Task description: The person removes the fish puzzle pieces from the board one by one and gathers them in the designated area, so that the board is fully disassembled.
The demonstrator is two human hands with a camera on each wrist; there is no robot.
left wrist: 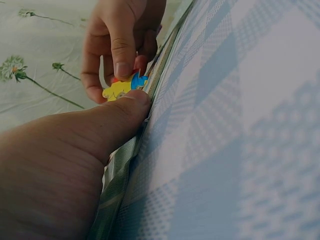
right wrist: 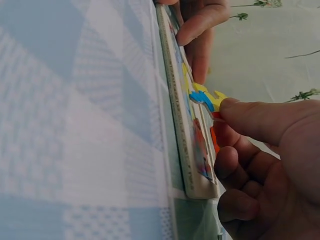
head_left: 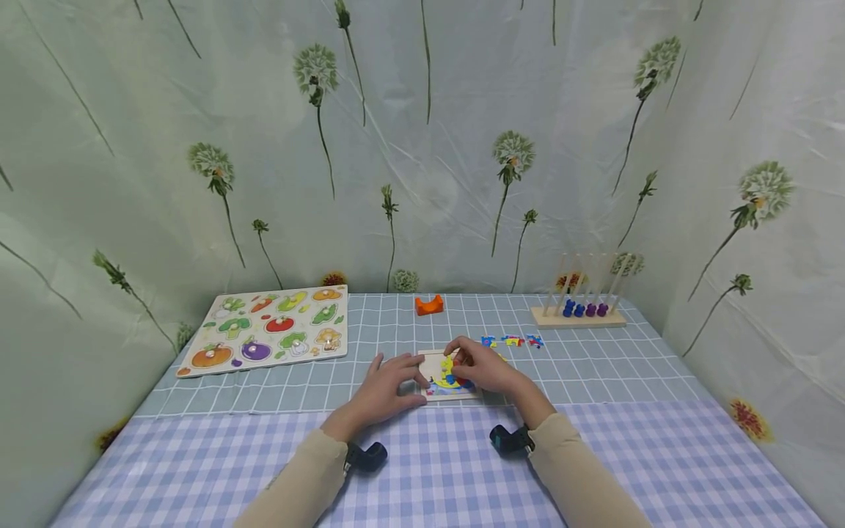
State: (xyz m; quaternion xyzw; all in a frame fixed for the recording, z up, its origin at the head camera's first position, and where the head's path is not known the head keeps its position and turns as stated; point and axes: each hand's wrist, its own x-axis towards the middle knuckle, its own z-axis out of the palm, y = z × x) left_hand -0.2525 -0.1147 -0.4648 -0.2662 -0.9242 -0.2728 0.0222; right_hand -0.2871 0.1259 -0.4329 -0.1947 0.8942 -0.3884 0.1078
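Note:
My right hand (head_left: 482, 364) pinches a yellow, blue and red puzzle piece (right wrist: 206, 98) between thumb and fingers. It holds the piece tilted, close over a small wooden puzzle board (head_left: 454, 397) with a colourful picture. In the right wrist view the piece stands up from the board's surface. My left hand (head_left: 391, 385) lies at the board's left side, fingers loosely bent and touching the board, thumb along its near left corner. The left wrist view shows that thumb (left wrist: 127, 112) right beside the piece.
Several loose puzzle pieces (head_left: 512, 341) lie behind the right hand. A vegetable peg puzzle (head_left: 271, 328) is at the left, an orange block with a curved notch (head_left: 429, 305) at the back. A wooden peg stand (head_left: 579, 320) with blue and purple beads is at the right.

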